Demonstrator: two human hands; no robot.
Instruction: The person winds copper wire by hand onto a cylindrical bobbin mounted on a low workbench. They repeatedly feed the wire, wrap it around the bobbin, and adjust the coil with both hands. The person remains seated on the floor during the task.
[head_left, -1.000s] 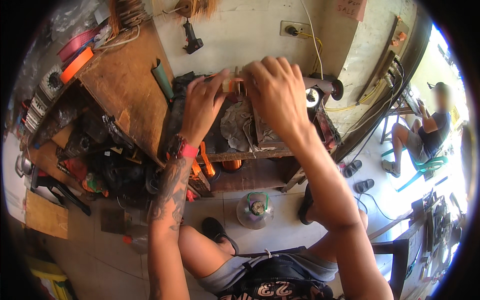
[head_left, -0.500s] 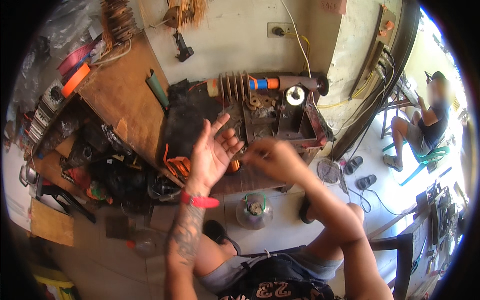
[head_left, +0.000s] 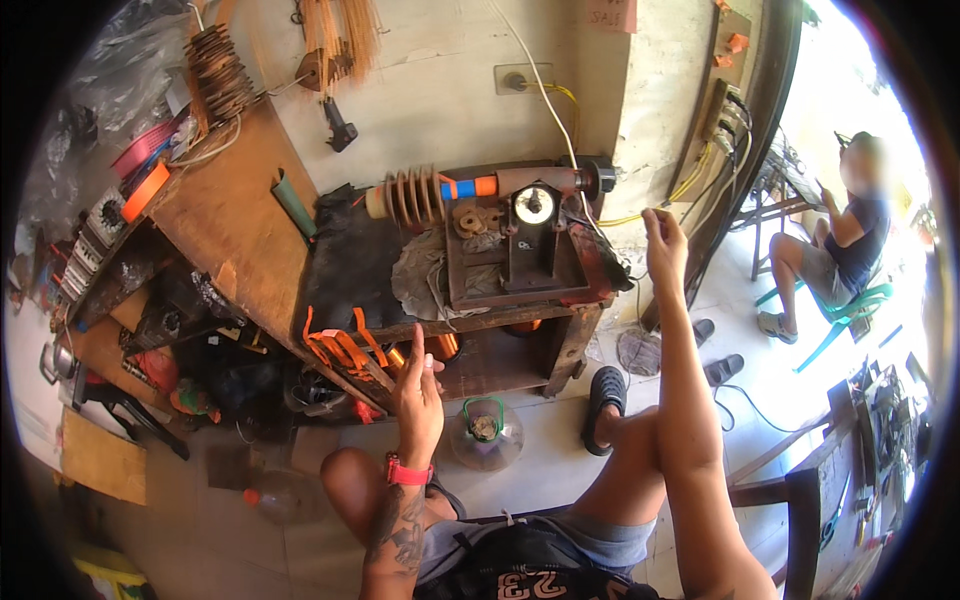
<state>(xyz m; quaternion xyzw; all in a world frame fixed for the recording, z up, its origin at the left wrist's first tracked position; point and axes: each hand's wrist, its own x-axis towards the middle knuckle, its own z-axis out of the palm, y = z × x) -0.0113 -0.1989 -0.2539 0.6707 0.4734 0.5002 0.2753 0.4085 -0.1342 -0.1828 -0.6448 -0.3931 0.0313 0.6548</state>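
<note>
While the person sits facing the workbench (head_left: 230, 240), the right hand (head_left: 665, 240) is raised just off the bench's right end, fingertips pinched together; anything between them is too thin to see. The left hand (head_left: 420, 395) is lifted below the front edge, fingers straight and loose, holding nothing, near the orange straps (head_left: 340, 345). The winding machine (head_left: 530, 250) stands at the bench's right end, toward the wall. It looks like a heavy, rigid metal frame, best gripped by its base block; its ribbed spindle (head_left: 410, 198) juts left and is likely a poor handhold. A seated person (head_left: 850, 240) is well apart at right.
</note>
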